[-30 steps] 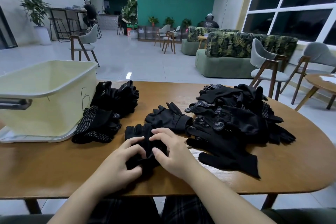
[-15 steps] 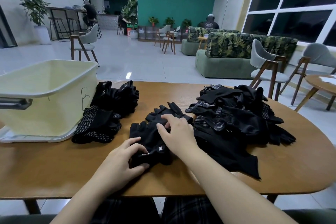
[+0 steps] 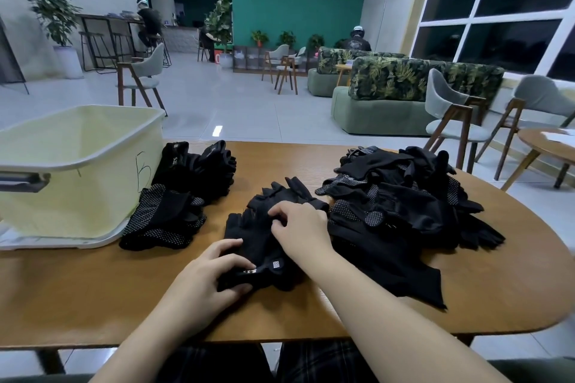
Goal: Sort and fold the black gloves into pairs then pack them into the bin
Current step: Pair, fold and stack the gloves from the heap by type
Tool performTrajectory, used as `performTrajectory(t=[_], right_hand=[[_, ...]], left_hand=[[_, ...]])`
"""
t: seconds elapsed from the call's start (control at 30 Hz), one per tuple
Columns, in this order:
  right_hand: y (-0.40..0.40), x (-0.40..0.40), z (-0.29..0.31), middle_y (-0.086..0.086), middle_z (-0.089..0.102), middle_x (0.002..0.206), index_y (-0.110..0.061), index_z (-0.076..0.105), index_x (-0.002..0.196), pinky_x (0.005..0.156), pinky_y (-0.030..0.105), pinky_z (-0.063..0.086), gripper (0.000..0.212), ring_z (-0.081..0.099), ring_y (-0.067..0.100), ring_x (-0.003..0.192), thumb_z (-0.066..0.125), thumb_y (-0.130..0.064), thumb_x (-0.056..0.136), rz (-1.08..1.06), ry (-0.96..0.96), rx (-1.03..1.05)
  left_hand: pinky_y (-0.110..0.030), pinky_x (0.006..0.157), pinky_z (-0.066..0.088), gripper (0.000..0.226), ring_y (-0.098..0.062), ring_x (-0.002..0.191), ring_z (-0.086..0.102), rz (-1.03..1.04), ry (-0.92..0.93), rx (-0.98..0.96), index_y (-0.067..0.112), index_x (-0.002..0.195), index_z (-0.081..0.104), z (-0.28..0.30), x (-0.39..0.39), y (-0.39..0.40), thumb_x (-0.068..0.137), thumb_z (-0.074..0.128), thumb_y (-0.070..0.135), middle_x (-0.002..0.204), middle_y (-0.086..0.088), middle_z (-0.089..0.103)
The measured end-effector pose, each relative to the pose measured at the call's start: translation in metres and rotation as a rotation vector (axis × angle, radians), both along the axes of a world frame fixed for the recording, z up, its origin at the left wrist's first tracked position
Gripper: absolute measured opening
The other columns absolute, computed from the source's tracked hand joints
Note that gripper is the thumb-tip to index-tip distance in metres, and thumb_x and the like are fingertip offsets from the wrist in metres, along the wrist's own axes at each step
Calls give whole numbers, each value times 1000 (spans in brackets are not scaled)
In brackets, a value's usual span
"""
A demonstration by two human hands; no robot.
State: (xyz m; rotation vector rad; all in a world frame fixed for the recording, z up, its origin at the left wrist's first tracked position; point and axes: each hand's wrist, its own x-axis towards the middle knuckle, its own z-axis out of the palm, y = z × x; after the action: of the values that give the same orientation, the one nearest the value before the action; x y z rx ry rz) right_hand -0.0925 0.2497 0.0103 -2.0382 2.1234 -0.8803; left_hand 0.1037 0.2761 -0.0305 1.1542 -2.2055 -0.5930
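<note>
1. Head view: a wooden table [image 3: 93, 295] fills the lower half, with both bare forearms reaching in from 6 o'clock.
2. Left hand [image 3: 205, 283]: fingers and thumb curl round the near cuff edge of the fingerless glove [image 3: 258, 246] lying at table centre. The grip is a pinch on the cuff, beside a small square label.
3. Right hand [image 3: 301, 233]: it rests on the far part of the same glove, fingers bent down into the fabric. It appears to pinch a fold, though the fingertips are partly hidden.
4. The two hands sit close together on the one glove, not touching each other.
5. A second glove [image 3: 289, 193] lies just beyond the right hand at 12 o'clock, fingers pointing away.
6. Unsorted glove heap [image 3: 404, 205]: at 3 o'clock of the hands, touching the worked glove's right side.
7. Dotted glove stack [image 3: 161, 221]: at 9 o'clock, lying against the bin's base.
8. Plain glove stack [image 3: 196, 165]: at 11 o'clock, just behind the dotted stack.
9. Pale yellow bin [image 3: 77, 171]: at 10 o'clock on the table's left end, upright, no lid on it; its inside floor is out of sight.
</note>
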Motion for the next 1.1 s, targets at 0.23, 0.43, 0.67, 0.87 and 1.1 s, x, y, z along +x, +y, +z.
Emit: performTrajectory(t=[0.23, 0.43, 0.67, 0.87, 1.1], right_hand=[[-1, -8, -11, -11, 57, 130, -34, 59, 126, 102, 38, 30, 33, 45, 16, 124, 45, -39, 96, 74, 19, 67], [34, -26, -32, -6, 56, 107, -18, 69, 104, 93, 28, 43, 28, 51, 11, 104, 54, -35, 88, 299, -93, -424], [63, -29, -29, -14, 46, 139, -30, 44, 137, 112, 20, 21, 56, 31, -2, 132, 58, -42, 84, 523, 36, -1], [63, -28, -25, -16, 44, 133, -32, 37, 139, 106, 19, 28, 64, 34, 0, 126, 55, -24, 78, 502, -23, 95], [53, -28, -34, -14, 54, 110, -19, 55, 122, 94, 20, 39, 30, 48, 3, 107, 57, -25, 93, 439, -146, 31]], left_hand=[[-22, 91, 42, 52, 6, 111, 47, 1, -23, -6, 57, 107, 43, 2, 1, 5, 73, 75, 34, 137, 39, 22], [-21, 77, 45, 28, 4, 92, 54, 28, -10, -22, 38, 89, 50, 2, 1, 7, 75, 73, 30, 131, 31, 33], [-17, 100, 32, 28, 5, 128, 36, 69, 16, -76, 40, 85, 51, 0, -1, 4, 72, 40, 62, 121, 28, 47], [-11, 88, 29, 29, 6, 121, 37, 116, -49, -89, 26, 104, 53, 7, -4, 10, 86, 44, 47, 125, 18, 41], [-13, 67, 40, 11, 5, 79, 56, 122, 94, 33, 39, 100, 45, 17, -4, 17, 90, 46, 45, 85, 17, 60]])
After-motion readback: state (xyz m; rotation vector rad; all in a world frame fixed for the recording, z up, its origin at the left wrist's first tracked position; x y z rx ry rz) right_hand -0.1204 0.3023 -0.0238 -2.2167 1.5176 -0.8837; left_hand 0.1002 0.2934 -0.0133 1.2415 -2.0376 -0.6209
